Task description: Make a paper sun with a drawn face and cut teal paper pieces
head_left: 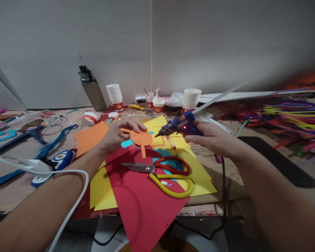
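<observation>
Our left hand [118,134], half curled, holds an orange paper disc [145,138] over the far end of a red sheet [139,210]. Our right hand [212,135] is closed around a glue gun [175,125], its tip just right of the disc, and scissors [139,167] lie nearer us

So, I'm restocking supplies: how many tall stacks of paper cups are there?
2: the left cup stack, just right of the water bottle, and the right cup stack, beyond the glue gun.
</observation>
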`<state>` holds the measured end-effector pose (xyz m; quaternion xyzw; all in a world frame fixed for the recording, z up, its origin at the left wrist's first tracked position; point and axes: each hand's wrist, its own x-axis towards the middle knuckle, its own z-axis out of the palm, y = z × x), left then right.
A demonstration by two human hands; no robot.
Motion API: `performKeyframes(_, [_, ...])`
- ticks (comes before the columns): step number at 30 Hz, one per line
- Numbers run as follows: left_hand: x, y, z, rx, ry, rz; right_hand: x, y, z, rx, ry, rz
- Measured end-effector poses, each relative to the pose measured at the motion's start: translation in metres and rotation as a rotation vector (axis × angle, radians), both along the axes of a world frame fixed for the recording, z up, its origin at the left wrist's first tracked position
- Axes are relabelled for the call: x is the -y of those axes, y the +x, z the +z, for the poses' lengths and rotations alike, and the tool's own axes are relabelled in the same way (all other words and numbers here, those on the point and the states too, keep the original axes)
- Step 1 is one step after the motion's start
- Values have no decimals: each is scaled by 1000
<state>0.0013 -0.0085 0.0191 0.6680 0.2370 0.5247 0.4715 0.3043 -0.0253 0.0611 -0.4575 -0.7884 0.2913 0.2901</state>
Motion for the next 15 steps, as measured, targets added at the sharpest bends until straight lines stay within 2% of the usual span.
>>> performKeyframes(3, [-2, 3, -4, 84, -68, 81, -11, -2, -14, 32, 1, -341])
performKeyframes(5, [-4, 5, -6, 128, -117, 116, -20, -3, -25, 63, -78, -495])
performKeyframes(7, [-6, 7, -8, 167, -137, 128, -29, -2, -35, 151, -129, -535])
performKeyframes(10, [-7, 7, -9, 200, -132, 107, -42, -2, -47, 404, -82, -584])
performKeyframes(15, [-6, 7, -8, 191, -104, 95, -46, -2, -50, 557, -54, -622])
